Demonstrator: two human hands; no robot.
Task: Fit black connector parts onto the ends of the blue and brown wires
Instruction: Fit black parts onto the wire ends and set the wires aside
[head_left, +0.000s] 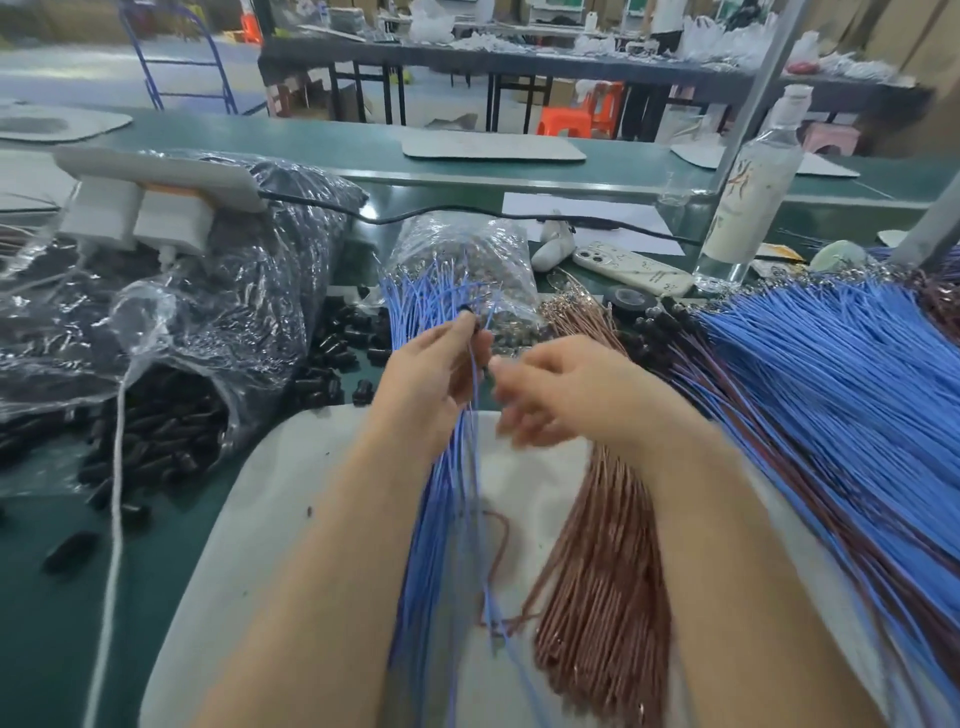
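While the left hand (436, 374) pinches a black connector part (466, 313) in its fingertips at the middle of the frame, the right hand (566, 395) hovers just beside it, blurred.

Thin strands from the blue wires (441, 519) run up past the left palm toward the pinched part, and the bundle fans down across the white pad (249, 519) to the lower centre. The right hand's fingers look loosely bent, its thumb tip near one blue strand; whether they grip anything cannot be told through the blur. Brown wires (602, 571) lie in a bundle under the right wrist, right of the blue ones. Loose black connectors (337, 353) sit scattered on the green table (156, 571) left of the hands, more spilling from a clear plastic bag (156, 431) at left. A large heap of blue and brown wires (831, 374) fills the right side.
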